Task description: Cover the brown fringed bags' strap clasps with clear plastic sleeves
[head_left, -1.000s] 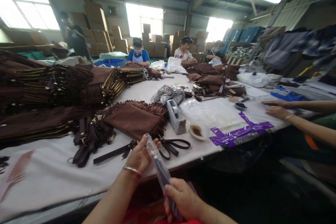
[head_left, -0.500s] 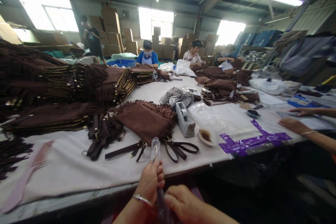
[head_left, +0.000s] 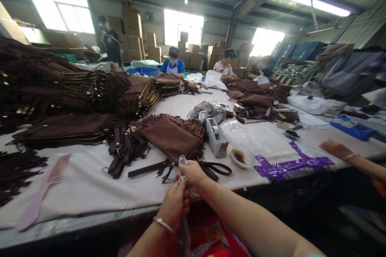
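At the table's front edge my left hand, with a bangle on the wrist, is closed round a narrow clear plastic wrapper. Just above it my right hand pinches the wrapper's upper end. Part of the wrapper hangs below my hands. Right behind them lies a brown fringed pouch. Dark straps with gold clasps stick out from its near side. What is inside the wrapper is too unclear to tell.
Brown pouches pile up on the left, near a pink comb. A tape dispenser, a small dish and purple tape lie to the right. Another person's hand rests at the far right. People sit across the table.
My right hand has moved up from below my left hand to the wrapper's upper end. At the right, a neighbour's second hand has left the view. The view has shifted slightly.
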